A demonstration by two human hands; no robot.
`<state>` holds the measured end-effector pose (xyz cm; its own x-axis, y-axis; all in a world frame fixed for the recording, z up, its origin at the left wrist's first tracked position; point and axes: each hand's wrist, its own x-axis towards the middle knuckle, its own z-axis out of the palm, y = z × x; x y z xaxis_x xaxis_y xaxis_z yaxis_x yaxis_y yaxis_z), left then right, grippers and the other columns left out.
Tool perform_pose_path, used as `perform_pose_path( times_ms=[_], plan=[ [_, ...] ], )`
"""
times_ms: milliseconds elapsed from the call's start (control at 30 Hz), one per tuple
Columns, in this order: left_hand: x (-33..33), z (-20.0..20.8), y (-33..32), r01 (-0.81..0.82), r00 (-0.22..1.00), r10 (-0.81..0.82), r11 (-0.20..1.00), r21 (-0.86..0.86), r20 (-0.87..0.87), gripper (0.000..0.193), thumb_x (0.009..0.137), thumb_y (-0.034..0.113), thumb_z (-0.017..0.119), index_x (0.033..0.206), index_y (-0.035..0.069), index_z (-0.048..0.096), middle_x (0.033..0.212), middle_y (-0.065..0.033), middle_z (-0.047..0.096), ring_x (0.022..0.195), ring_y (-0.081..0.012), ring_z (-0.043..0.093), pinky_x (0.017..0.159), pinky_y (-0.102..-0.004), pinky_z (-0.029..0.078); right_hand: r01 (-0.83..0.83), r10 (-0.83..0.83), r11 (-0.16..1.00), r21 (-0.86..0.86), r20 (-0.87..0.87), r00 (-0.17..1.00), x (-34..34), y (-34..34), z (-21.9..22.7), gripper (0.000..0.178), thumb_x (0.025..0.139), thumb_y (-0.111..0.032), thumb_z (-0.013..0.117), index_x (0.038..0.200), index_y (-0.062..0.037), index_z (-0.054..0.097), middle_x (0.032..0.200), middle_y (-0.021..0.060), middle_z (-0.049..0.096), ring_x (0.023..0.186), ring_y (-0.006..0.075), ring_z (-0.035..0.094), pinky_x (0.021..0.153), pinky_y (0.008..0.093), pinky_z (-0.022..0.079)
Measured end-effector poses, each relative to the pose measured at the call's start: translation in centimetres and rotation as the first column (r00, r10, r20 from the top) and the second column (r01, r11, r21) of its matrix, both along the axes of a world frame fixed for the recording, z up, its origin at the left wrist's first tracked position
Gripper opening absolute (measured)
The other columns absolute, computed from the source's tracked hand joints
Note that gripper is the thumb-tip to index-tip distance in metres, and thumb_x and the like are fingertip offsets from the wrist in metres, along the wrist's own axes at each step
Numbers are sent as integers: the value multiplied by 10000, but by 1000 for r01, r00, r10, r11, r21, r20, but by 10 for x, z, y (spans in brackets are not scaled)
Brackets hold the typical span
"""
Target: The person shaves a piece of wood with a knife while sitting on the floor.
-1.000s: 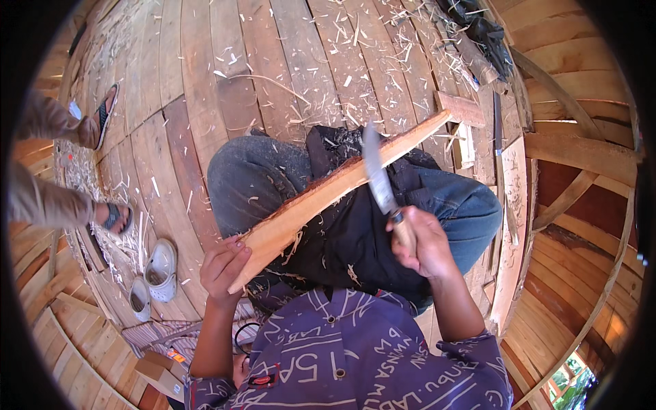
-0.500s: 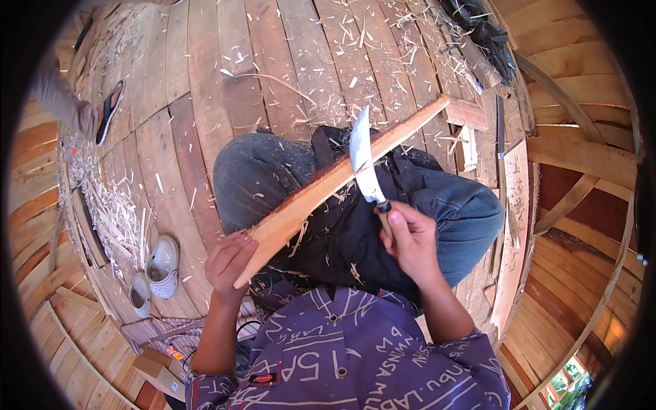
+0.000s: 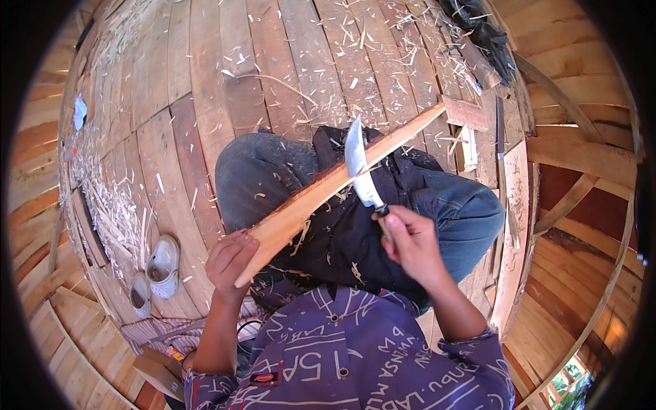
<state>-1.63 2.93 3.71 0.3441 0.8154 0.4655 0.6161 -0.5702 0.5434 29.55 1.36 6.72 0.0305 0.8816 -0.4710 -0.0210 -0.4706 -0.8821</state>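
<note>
A long wooden board (image 3: 301,208), pale on its cut face with dark bark along one edge, slants across my lap from lower left to upper right. My left hand (image 3: 231,261) grips its near, wider end. In my right hand (image 3: 410,246) is a knife (image 3: 358,160) with a broad curved blade and a wooden handle, pointing away from me. The blade lies across the board's edge around its middle, with a thin curl of wood beside it. The board's far tip reaches a small wooden block (image 3: 466,113) on the floor.
Wood shavings (image 3: 119,225) are heaped at the left and scattered over the plank floor (image 3: 205,68). A pair of clogs (image 3: 162,268) stands to my left, near a cardboard box (image 3: 158,372). Offcuts and a black plastic sheet (image 3: 488,31) lie along the right wall.
The knife has shifted slightly left and toward me along the board. At the far left, another person's leg and sandalled foot have gone out of view, and a light-blue thing now shows there.
</note>
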Motion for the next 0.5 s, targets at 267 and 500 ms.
perform_pose_path(
  times_ms=[267, 500],
  plan=[
    [-3, 5, -2, 13, 1000, -12, 998, -69, 16, 273, 649, 44, 675, 919, 5, 684, 832, -123, 646, 807, -273, 636, 782, -407, 566, -138, -69, 944, -301, -588, 806, 16, 2, -1, 431, 996, -390, 380, 971, -6, 575, 521, 16, 423, 349, 49, 301, 302, 203, 220],
    [0, 7, -2, -13, 1000, 13, 998, -57, -5, 317, 615, 54, 667, 926, -1, 683, 827, -127, 644, 815, -284, 640, 776, -404, 559, 160, -163, 978, 132, 12, 987, 7, 9, -12, 299, 1001, -248, 418, 957, -4, 586, 566, -9, 456, 427, 31, 380, 372, 196, 284]
  ],
)
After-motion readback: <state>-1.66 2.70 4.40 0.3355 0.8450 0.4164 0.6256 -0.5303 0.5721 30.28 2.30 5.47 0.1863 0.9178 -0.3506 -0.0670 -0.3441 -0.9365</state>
